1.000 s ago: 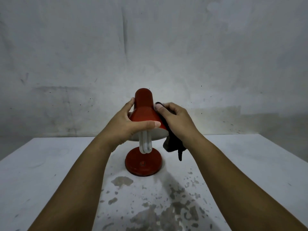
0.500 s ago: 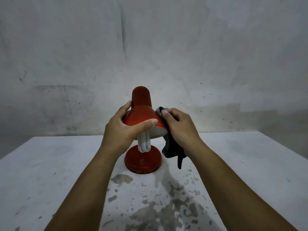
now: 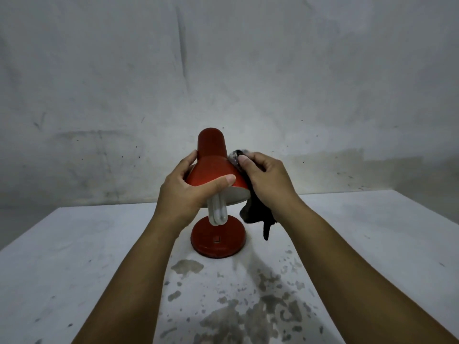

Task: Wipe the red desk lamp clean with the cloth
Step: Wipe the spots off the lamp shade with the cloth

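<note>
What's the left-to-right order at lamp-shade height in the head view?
Left hand gripping the shade → red desk lamp shade → dark cloth pressed to the shade's right side → right hand holding the cloth.

We see a white table (image 3: 74,256) spreading out beneath and to both sides of the hands, its surface scuffed and marked. Below the hands, toward us, grey patches of chipped paint (image 3: 248,316) speckle the tabletop. Beyond the hands rises a grey wall (image 3: 248,70), stained and streaked, with a darker band just above the table's far edge.
</note>
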